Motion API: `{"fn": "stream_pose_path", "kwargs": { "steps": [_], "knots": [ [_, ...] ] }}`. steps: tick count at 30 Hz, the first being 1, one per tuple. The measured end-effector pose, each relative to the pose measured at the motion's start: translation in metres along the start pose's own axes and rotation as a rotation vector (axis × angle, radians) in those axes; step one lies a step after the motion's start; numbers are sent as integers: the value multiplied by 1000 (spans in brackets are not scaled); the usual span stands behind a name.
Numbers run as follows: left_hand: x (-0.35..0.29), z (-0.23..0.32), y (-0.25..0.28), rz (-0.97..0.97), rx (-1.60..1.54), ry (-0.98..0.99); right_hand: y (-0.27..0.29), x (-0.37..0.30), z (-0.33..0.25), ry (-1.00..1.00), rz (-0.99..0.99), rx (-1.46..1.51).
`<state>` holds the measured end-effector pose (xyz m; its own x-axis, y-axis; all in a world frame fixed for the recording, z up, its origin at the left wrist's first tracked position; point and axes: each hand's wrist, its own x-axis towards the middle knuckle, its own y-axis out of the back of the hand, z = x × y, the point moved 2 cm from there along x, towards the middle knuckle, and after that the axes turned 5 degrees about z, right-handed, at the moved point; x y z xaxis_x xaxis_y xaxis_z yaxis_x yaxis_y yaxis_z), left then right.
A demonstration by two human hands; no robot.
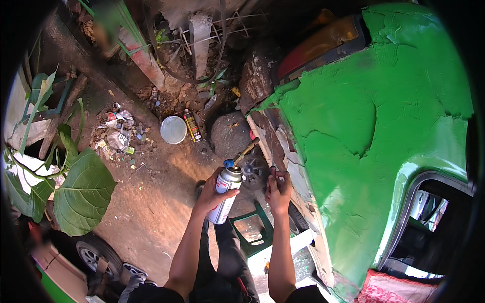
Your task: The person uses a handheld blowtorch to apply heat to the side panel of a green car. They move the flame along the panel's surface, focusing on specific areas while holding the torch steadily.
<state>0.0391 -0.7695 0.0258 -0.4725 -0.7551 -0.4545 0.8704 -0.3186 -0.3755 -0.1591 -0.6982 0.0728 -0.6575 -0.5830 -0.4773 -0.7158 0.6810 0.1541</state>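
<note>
My left hand [216, 194] is wrapped around a white gas canister [225, 198]. A blowtorch head [246, 150] with a blue knob and a brass-coloured tube sits on top of it, slanting up and right toward the vehicle's lower edge. No flame is visible. Close beside the torch, my right hand [279, 193] is closed with its fingers pinched near the stripped edge [293, 171] of the green vehicle body [343, 111]. A thin, short thing shows at its fingertips, too small to name. The green paint is cracked and lifted in places.
A green plastic stool [252, 237] stands by my legs. Beyond lie a large stone [230, 134], a round metal lid or tin [173, 130] and a yellow-black can [192, 125]. Litter [120, 132] covers ground at left, near a leafy plant [83, 192]. A wheel [98, 256] is at lower left.
</note>
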Motion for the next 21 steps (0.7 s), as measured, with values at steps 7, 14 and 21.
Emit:
{"fn": "stream_pose_path", "kwargs": {
  "steps": [7, 14, 21],
  "knots": [
    [-10, -9, 8, 46, -50, 9, 17, 28, 30, 60, -14, 68],
    [-18, -18, 17, 74, -144, -11, 21, 35, 34, -7, -78, 147],
    [-5, -24, 1, 19, -46, -84, 17, 43, 42, -25, -76, 186]
  ]
}}
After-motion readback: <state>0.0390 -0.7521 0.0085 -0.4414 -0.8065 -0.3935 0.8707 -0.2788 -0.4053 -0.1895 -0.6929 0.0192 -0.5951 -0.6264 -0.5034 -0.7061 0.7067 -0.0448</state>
